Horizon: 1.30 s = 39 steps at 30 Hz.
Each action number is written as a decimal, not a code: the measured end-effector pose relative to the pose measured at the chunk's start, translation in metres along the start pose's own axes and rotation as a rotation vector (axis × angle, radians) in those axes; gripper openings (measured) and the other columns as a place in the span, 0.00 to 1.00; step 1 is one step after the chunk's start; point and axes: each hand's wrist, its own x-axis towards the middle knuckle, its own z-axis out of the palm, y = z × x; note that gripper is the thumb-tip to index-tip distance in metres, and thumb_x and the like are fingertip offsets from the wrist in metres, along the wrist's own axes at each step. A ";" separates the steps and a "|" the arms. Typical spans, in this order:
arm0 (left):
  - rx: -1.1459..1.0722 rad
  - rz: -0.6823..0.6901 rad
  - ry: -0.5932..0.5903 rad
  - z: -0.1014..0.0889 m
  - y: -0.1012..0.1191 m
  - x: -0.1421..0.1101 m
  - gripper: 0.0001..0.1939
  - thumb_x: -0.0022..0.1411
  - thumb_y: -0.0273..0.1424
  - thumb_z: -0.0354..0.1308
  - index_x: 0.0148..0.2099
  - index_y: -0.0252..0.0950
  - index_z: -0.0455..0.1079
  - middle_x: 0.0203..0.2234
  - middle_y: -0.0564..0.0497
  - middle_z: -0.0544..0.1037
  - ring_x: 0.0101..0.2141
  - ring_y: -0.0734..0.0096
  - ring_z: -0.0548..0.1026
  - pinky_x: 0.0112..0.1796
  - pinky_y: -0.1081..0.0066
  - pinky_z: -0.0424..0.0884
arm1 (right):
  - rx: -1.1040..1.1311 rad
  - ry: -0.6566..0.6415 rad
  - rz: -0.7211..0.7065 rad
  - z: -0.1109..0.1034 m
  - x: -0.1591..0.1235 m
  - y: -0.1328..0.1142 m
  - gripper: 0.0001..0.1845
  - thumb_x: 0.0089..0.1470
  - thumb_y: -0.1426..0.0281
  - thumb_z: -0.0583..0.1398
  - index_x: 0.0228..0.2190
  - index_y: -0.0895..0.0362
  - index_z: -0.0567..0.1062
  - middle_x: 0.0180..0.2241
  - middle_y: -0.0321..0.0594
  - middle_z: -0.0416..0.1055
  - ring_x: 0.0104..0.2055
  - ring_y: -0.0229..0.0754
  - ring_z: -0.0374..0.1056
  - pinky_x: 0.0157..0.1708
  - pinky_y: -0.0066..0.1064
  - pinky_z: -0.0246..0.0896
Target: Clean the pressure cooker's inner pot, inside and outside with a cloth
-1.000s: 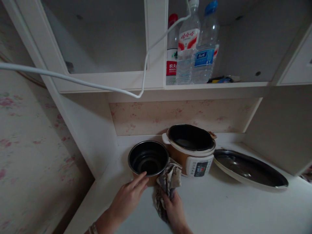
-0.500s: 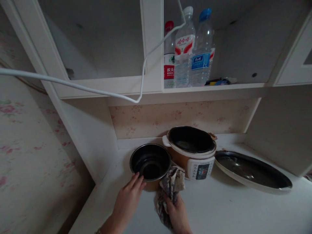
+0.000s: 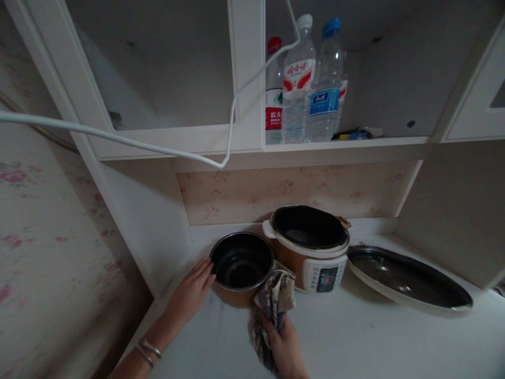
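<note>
A dark inner pot (image 3: 241,262) with a brown outside stands on the white counter (image 3: 355,337). My left hand (image 3: 189,292) rests flat against its left side, fingers stretched out at the rim. My right hand (image 3: 284,350) grips a crumpled patterned cloth (image 3: 272,302), pressed against the pot's right front. Just behind stands the brown and white cooker body (image 3: 310,247), with no pot in it.
A large lid (image 3: 406,276) lies upside down to the cooker's right. Above, an open shelf holds three water bottles (image 3: 305,84). A white cable (image 3: 165,147) hangs across the cupboard front. Flowered wallpaper (image 3: 35,237) covers the wall on the left.
My left hand has slid from the pot's front rim round to its left side. The right hand and cloth stay against the pot.
</note>
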 end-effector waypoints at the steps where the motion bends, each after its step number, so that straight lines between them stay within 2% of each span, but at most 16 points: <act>1: 0.000 -0.023 -0.006 0.005 0.001 -0.001 0.23 0.74 0.39 0.46 0.59 0.32 0.72 0.57 0.43 0.74 0.57 0.61 0.74 0.56 0.60 0.73 | -0.003 -0.004 -0.004 0.000 0.000 0.000 0.21 0.52 0.54 0.60 0.40 0.56 0.79 0.38 0.46 0.79 0.41 0.49 0.72 0.45 0.40 0.66; 4: 0.010 -0.083 0.038 0.017 0.017 -0.011 0.23 0.74 0.38 0.44 0.58 0.31 0.73 0.57 0.42 0.75 0.54 0.61 0.77 0.52 0.61 0.76 | -0.005 0.000 -0.011 -0.001 0.001 -0.001 0.23 0.52 0.52 0.60 0.41 0.57 0.79 0.40 0.48 0.79 0.44 0.51 0.72 0.47 0.42 0.65; 6: 0.014 -0.082 0.080 0.017 0.033 -0.020 0.22 0.74 0.38 0.45 0.57 0.31 0.74 0.55 0.42 0.76 0.52 0.60 0.78 0.50 0.62 0.78 | -0.001 0.015 -0.006 -0.002 0.002 0.000 0.25 0.52 0.51 0.59 0.41 0.57 0.78 0.41 0.49 0.79 0.44 0.52 0.72 0.49 0.43 0.65; 9: -0.017 -0.009 0.092 0.006 0.056 -0.033 0.19 0.73 0.37 0.48 0.55 0.34 0.76 0.53 0.45 0.79 0.50 0.62 0.79 0.49 0.64 0.79 | 0.012 0.027 0.004 -0.002 0.004 0.002 0.26 0.53 0.49 0.59 0.42 0.57 0.78 0.42 0.48 0.79 0.45 0.52 0.72 0.49 0.44 0.65; 12: -0.057 0.072 0.067 -0.014 0.068 -0.035 0.17 0.73 0.34 0.49 0.55 0.38 0.76 0.49 0.49 0.81 0.47 0.64 0.81 0.47 0.66 0.80 | 0.012 0.022 0.003 -0.002 0.004 0.003 0.25 0.53 0.50 0.60 0.41 0.57 0.78 0.41 0.47 0.79 0.45 0.52 0.72 0.48 0.43 0.66; 14: -0.076 0.125 0.035 -0.028 0.066 -0.029 0.16 0.73 0.34 0.50 0.55 0.39 0.75 0.45 0.49 0.83 0.43 0.65 0.83 0.44 0.66 0.81 | 0.009 0.003 -0.001 -0.001 0.003 0.002 0.25 0.53 0.50 0.61 0.41 0.57 0.79 0.41 0.47 0.79 0.44 0.51 0.72 0.48 0.42 0.66; 17: -0.063 0.153 0.024 -0.038 0.049 -0.011 0.17 0.73 0.35 0.49 0.55 0.39 0.75 0.43 0.49 0.83 0.41 0.65 0.83 0.43 0.66 0.81 | 0.023 -0.013 -0.007 -0.001 0.001 -0.001 0.25 0.53 0.50 0.61 0.41 0.58 0.79 0.41 0.48 0.79 0.45 0.52 0.72 0.49 0.43 0.66; 20: -0.004 0.110 0.052 -0.030 0.026 0.003 0.18 0.73 0.39 0.49 0.55 0.39 0.75 0.48 0.47 0.82 0.45 0.62 0.81 0.46 0.62 0.80 | 0.039 -0.003 -0.013 -0.001 0.001 -0.001 0.26 0.53 0.50 0.62 0.42 0.58 0.79 0.42 0.48 0.79 0.45 0.52 0.72 0.49 0.44 0.66; 23: 0.006 0.115 0.030 -0.014 0.019 0.004 0.16 0.72 0.37 0.49 0.50 0.40 0.78 0.47 0.49 0.82 0.50 0.59 0.79 0.49 0.59 0.79 | 0.028 -0.005 -0.010 0.000 0.002 0.001 0.25 0.53 0.50 0.61 0.42 0.57 0.79 0.41 0.47 0.79 0.44 0.51 0.73 0.49 0.44 0.66; 26: 0.035 0.092 0.025 -0.004 0.035 -0.007 0.15 0.73 0.34 0.49 0.46 0.41 0.79 0.43 0.51 0.84 0.51 0.56 0.79 0.48 0.58 0.79 | 0.025 0.000 -0.002 0.000 0.002 0.002 0.26 0.53 0.50 0.62 0.42 0.57 0.79 0.42 0.48 0.79 0.45 0.51 0.73 0.49 0.43 0.66; 29: 0.081 0.075 0.031 -0.004 0.061 -0.018 0.15 0.73 0.34 0.49 0.47 0.40 0.78 0.43 0.49 0.84 0.50 0.51 0.79 0.44 0.57 0.81 | 0.025 -0.006 -0.007 -0.001 0.002 0.000 0.26 0.53 0.49 0.62 0.42 0.57 0.79 0.42 0.48 0.79 0.45 0.52 0.73 0.50 0.44 0.66; 32: 0.058 0.107 0.037 -0.010 0.079 -0.025 0.16 0.74 0.33 0.46 0.49 0.38 0.76 0.45 0.49 0.83 0.51 0.54 0.79 0.42 0.62 0.82 | 0.030 -0.007 -0.006 -0.001 0.001 -0.003 0.26 0.54 0.50 0.61 0.43 0.57 0.79 0.43 0.48 0.79 0.46 0.51 0.73 0.50 0.43 0.66; 36: -0.004 0.195 0.071 -0.016 0.087 -0.031 0.17 0.74 0.30 0.46 0.53 0.36 0.74 0.49 0.47 0.81 0.52 0.58 0.78 0.45 0.65 0.81 | 0.064 0.015 0.005 -0.001 0.000 -0.002 0.25 0.52 0.51 0.63 0.42 0.57 0.79 0.41 0.46 0.80 0.44 0.50 0.74 0.49 0.42 0.67; 39: -0.081 0.178 0.079 -0.020 0.090 -0.033 0.16 0.74 0.30 0.46 0.55 0.37 0.73 0.50 0.47 0.81 0.53 0.60 0.77 0.48 0.67 0.80 | 0.079 0.023 0.007 -0.001 0.000 0.000 0.24 0.51 0.52 0.64 0.42 0.57 0.80 0.41 0.45 0.80 0.44 0.50 0.74 0.49 0.41 0.67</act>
